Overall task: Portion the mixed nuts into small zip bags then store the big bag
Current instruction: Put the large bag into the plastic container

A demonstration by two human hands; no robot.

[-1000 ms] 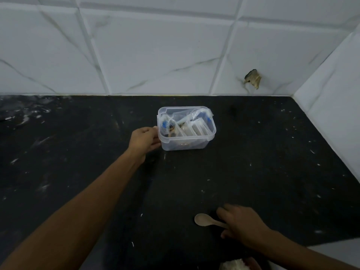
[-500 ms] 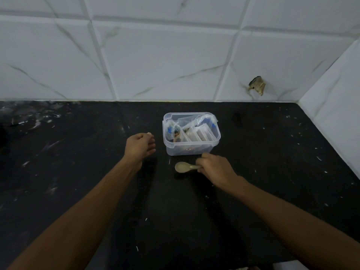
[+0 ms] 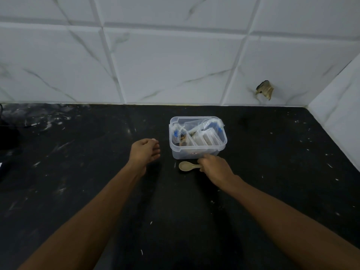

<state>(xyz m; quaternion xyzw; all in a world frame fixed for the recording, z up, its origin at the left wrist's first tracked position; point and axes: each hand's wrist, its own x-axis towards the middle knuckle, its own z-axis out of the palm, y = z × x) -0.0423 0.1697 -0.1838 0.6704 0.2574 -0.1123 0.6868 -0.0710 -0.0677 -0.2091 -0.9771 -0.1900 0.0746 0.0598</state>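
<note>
- One clear box sits on the dark worktop, near the tiled wall. It has no lid on.
- Inside the box are small zip bags, standing side by side. I can count about four or five, but they lie over each other, so I cannot be sure.
- One bag at the left of the box has something brown in it. It looks like nuts, but it is too small to tell for sure.
- The other bags look see-through. I cannot tell if they are full.
- I cannot pick out the big bag of nuts here.
- One pale spoon lies on the worktop, just in front of the box.
- The right hand has its fingers curled round the spoon's handle. The round end points left.
- The left hand is just beside the box, on its left, not touching it. Its fingers are loosely curled and hold nothing.
- My guess is the job is near its start or its end, and I cannot say which. Filling bags and putting away the big bag may both be left to do.
</note>
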